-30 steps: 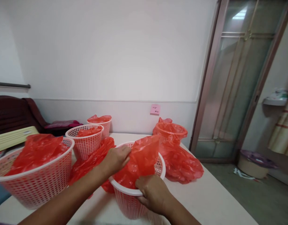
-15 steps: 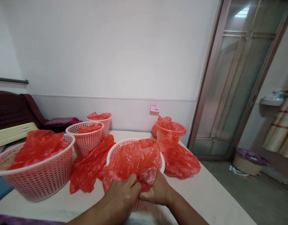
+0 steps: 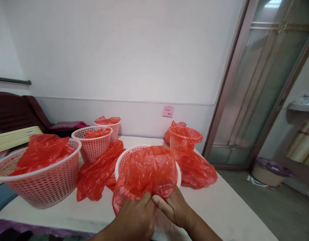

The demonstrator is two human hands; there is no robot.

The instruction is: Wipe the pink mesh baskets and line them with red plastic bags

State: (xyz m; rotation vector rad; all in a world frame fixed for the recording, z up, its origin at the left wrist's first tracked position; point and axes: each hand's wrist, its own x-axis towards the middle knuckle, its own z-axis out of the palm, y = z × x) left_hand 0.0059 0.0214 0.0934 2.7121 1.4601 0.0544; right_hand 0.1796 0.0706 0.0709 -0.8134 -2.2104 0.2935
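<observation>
In front of me a white perforated plastic basket point(image 3: 121, 164) stands at the table's near side. A thin red plastic bag point(image 3: 146, 170) is draped over its mouth and hangs down past the near rim. My left hand point(image 3: 138, 214) is closed on the bag's edge at the front of the basket. Beside it, my right hand point(image 3: 176, 207) also grips the bag, thumb pointing toward the left hand. The two hands almost touch. Their lower fingers are hidden behind the hands and film.
Left are a large basket point(image 3: 46, 185) and two smaller baskets point(image 3: 93, 147) point(image 3: 115, 130), each with red bags. Loose red bags point(image 3: 99, 174) point(image 3: 194, 169) lie either side of mine. A bag-lined basket point(image 3: 186, 135) stands back right on the white table point(image 3: 220, 207). A bin point(image 3: 268, 172) sits on the floor.
The bag has been pulled down and spread wider over the near rim. My right thumb has come up beside the left hand. The view has shifted slightly.
</observation>
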